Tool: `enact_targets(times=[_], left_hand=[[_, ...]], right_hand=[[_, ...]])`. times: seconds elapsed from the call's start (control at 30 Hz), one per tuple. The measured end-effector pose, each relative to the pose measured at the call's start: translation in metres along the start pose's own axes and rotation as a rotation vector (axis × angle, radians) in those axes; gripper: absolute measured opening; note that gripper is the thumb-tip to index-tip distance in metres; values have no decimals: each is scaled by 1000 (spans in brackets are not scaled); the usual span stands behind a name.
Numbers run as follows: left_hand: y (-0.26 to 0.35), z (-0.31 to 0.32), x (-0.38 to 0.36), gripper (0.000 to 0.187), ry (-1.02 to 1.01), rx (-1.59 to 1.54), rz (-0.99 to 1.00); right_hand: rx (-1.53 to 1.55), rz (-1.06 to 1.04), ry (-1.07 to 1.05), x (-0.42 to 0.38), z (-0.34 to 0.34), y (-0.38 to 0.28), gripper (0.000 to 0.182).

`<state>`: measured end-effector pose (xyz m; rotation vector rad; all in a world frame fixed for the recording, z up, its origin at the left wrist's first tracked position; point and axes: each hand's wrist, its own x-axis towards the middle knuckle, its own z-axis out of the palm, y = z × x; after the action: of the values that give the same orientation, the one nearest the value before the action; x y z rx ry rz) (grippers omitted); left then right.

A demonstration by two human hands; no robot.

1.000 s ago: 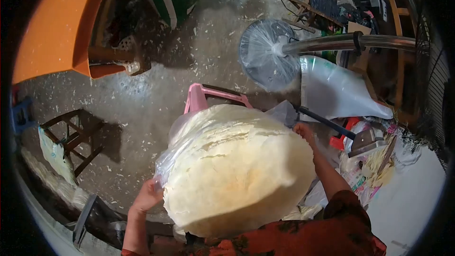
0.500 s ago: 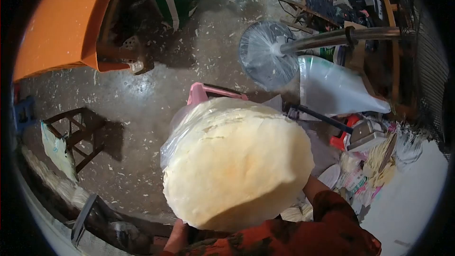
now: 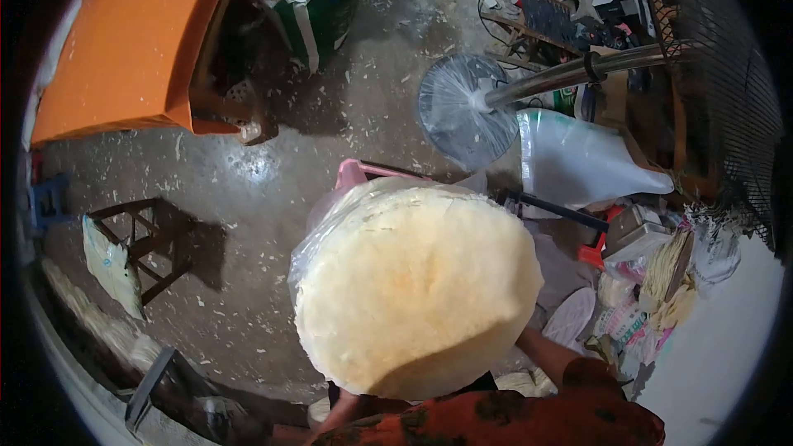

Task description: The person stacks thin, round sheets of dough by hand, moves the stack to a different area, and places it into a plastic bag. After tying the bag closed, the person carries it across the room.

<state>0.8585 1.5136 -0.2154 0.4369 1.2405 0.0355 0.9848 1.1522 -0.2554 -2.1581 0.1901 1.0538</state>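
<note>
A thick stack of large, pale round sheets (image 3: 417, 289), faintly orange in the middle of the top one, fills the lower centre. Clear plastic shows along its upper left edge. At the stack's lower left edge is my left hand (image 3: 345, 406), only partly visible, its fingers hidden beneath the sheets. On the lower right, my right hand (image 3: 533, 339) reaches under the rim, with its fingers out of sight too. Just beyond the stack, part of a pink stool (image 3: 353, 172) shows.
A plastic-wrapped fan base (image 3: 467, 107) with a metal pole stands beyond. An orange box-like object (image 3: 107, 49) is upper left, a small wooden stool (image 3: 136, 248) at left. A white sack (image 3: 578, 157) and piled bags and bundles lie at right. Scraps litter the floor.
The stack sits slightly further right and its top face shows rounder. My left hand has shifted right along the lower edge. The surroundings appear slightly lower in view.
</note>
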Motion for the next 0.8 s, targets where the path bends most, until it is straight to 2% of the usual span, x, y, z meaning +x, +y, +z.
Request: enact_targets(times=[0.17, 0.2, 0.23, 0.27, 0.33, 0.4, 0.43, 0.5, 0.53, 0.6, 0.67, 0.7, 0.77, 0.8], left_hand=[[-16, -1, -25, 25, 30, -29, -15], [-14, 0, -33, 25, 32, -32, -15], [-13, 0, -37, 25, 35, -40, -3], [-8, 3, -35, 25, 44, -42, 30], [11, 5, -22, 25, 61, -15, 152], [41, 6, 7, 26, 74, 137, 346], [53, 2, 24, 25, 80, 410, 460], [78, -5, 57, 23, 202, 965, 707], [85, -10, 72, 21, 70, 671, 398], [102, 20, 77, 22, -64, 373, 93], [128, 78, 42, 29, -92, 508, 19], [132, 66, 49, 29, -93, 508, 14], [142, 30, 63, 37, -219, 716, 199], [146, 34, 61, 37, -213, 714, 192]], right_hand=[[-57, 2, -29, -36, -8, 20, 40], [-246, -75, -59, -39, -16, 26, 41], [-687, -216, -51, -42, -24, 32, 42], [-691, -214, -49, -34, -28, 30, 42], [225, 212, 345, 5, -44, 12, 40], [219, 128, 446, 48, -72, -16, 38], [112, 122, 446, 65, -83, -57, 38], [8, 125, 434, 96, -91, -70, 38], [6, 83, 321, 122, -95, -32, 38], [6, 41, 218, 152, -107, -31, 38], [-265, -99, -208, 164, -127, -103, 37], [-266, -94, -207, 161, -128, -118, 37], [-254, -29, -268, 157, -128, -135, 31], [-257, -25, -275, 160, -129, -114, 31]])
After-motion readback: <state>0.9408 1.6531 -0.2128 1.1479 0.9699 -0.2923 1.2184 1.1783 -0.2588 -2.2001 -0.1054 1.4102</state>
